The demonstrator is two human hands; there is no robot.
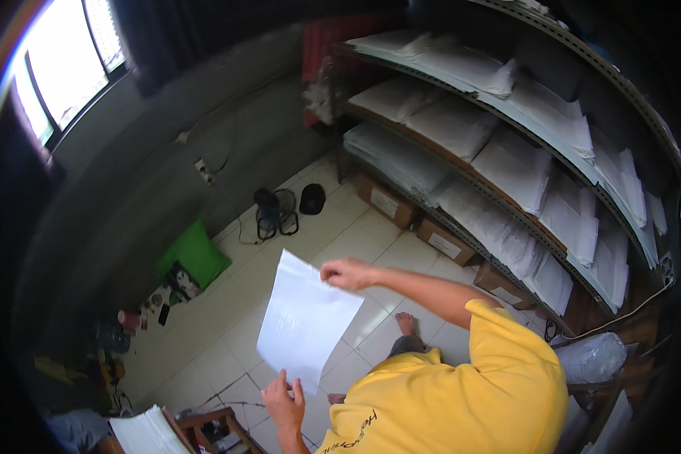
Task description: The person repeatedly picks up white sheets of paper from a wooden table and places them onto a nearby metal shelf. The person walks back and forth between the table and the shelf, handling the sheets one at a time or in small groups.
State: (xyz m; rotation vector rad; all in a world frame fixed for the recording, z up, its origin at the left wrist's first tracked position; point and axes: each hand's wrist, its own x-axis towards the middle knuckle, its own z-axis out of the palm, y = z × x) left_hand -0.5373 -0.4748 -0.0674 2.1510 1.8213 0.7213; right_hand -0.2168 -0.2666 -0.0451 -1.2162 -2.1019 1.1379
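Observation:
A large white sheet [306, 318] with a slight sheen hangs in front of me above the tiled floor. I cannot tell whether it is paper or a flat plastic bag. My right hand [348, 274] is closed on its upper right edge, with the fingertips partly hidden. By the lower edge is my left hand [284, 405], thumb and forefinger apart, the forefinger's tip against or just in front of the sheet. Nearest to that hand, at the lower left, a stack of white sheets [147, 433] lies beside a brown wooden frame [223, 427].
A metal shelf rack [477, 97] holding stacks of white sheets fills the right side, with cardboard boxes [445, 240] under it. A clear plastic-wrapped roll [592, 359] lies at the right. By the wall are a green cushion [195, 253], a black cap [312, 199] and a socket strip [204, 171].

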